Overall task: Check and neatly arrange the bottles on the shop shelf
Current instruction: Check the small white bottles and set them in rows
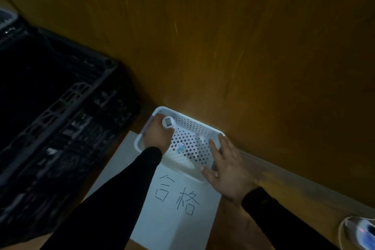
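A small white bottle (167, 122) was gripped by the left hand (157, 137) inside the perforated white basket (203, 128), steadied by the flat, spread right hand (227, 170). It was judged light, rigid; best held by its body.

A brown wooden floor (119, 154) carries a white sheet (174, 219) with handwritten characters; a white perforated basket (203, 126) sits on the sheet's far end against a wooden panel (223, 46). A black crate (50, 97) stands left.
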Demonstrator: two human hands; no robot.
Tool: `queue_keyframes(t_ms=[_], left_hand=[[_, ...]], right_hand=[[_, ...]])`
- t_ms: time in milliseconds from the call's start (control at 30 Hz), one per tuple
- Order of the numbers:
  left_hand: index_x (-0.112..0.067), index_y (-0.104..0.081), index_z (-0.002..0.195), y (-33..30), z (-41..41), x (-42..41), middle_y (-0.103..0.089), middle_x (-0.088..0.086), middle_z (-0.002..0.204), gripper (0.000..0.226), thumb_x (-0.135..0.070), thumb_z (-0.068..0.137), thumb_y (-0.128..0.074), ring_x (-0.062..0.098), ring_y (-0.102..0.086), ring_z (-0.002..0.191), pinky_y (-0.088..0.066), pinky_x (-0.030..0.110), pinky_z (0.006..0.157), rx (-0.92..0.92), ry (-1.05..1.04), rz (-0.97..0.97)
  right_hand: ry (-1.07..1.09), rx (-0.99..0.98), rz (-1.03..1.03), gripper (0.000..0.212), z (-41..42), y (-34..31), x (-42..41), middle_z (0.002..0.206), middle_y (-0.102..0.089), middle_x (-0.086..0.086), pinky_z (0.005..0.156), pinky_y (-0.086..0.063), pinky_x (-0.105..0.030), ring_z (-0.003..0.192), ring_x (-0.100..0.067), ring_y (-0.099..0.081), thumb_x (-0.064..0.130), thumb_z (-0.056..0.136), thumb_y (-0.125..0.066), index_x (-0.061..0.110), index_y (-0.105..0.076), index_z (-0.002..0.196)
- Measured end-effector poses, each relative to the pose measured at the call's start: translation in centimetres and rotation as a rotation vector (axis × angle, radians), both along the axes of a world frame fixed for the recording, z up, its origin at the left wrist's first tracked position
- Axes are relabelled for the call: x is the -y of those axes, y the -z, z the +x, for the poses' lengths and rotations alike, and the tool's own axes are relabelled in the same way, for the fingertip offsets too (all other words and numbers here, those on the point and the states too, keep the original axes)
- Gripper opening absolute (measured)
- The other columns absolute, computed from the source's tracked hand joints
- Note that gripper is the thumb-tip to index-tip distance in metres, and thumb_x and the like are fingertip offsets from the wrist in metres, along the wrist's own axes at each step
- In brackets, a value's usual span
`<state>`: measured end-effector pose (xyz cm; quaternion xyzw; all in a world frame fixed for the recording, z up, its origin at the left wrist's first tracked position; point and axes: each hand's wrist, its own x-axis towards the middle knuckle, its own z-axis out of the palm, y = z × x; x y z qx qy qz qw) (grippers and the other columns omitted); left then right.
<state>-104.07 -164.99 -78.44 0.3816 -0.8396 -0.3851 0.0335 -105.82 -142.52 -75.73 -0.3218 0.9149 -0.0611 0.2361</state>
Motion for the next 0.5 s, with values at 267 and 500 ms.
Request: queue_keyframes(t_ms=[267, 500], left_hand=[[-0.010, -0.061, 0.111, 2.2, -1.5, -0.1, -0.069, 0.011, 0.105, 0.020, -0.017, 0.093, -0.056, 0.028, -0.066, 0.097, -0.048, 0.034, 0.078, 0.054, -0.044, -0.166], [-0.012, -0.049, 0.134, 2.4, -2.3, -0.7, -0.065, 0.016, 0.118, 0.040, -0.014, 0.095, -0.056, 0.032, -0.063, 0.106, -0.050, 0.038, 0.086, 0.036, -0.126, -0.122]], right_hand=[[0.011, -0.097, 0.016, 0.080, 1.6, 3.8, 0.8, 0.154, 0.039, -0.010, 0.111, 0.023, -0.038, 0.141, -0.023, 0.039, 0.073, 0.093, -0.012, 0.029, 0.016, 0.154], [0.033, -0.093, -0.031, 0.080, 1.7, 4.3, 0.8, 0.156, 0.037, -0.008, 0.111, 0.021, -0.037, 0.141, -0.020, 0.039, 0.074, 0.093, -0.015, 0.031, 0.009, 0.156]])
